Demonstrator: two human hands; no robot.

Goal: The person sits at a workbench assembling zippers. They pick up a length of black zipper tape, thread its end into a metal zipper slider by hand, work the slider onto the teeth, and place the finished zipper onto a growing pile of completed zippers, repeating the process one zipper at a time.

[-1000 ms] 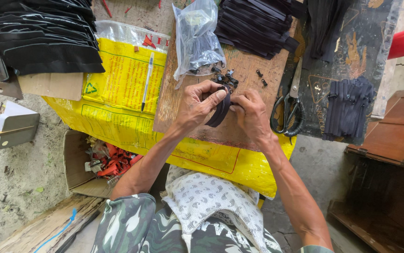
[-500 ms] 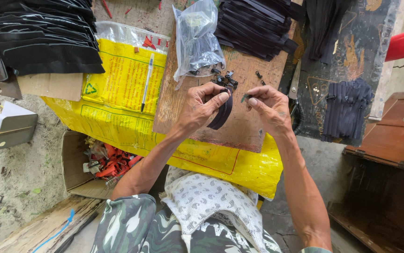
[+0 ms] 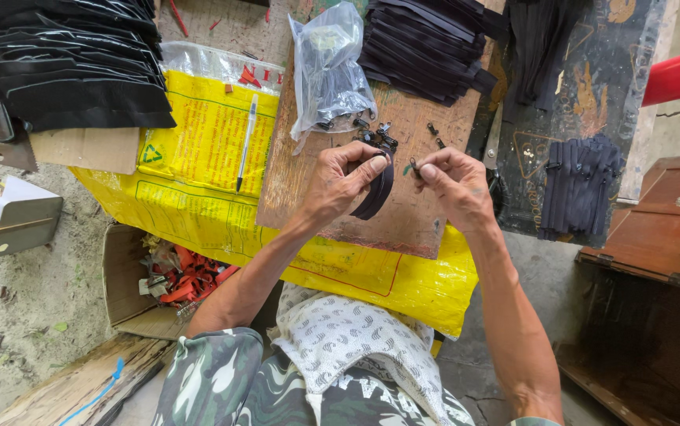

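Far left edge of the tabletop, a stack of black fabric pieces (image 3: 68, 67). Next, the yellow plastic sack (image 3: 206, 150) spreads flat, a green triangle mark near its left side, a pen (image 3: 246, 142) on top. Over the wooden board (image 3: 300, 173), the left hand (image 3: 340, 185) has thumb and fingers pinched shut on a curved black zipper strip (image 3: 377, 189), near the board's front edge. Behind, a clear plastic bag (image 3: 328, 71). The right hand (image 3: 454, 185) pinches a small dark slider (image 3: 413, 167), fingertips together, just beside the strip.
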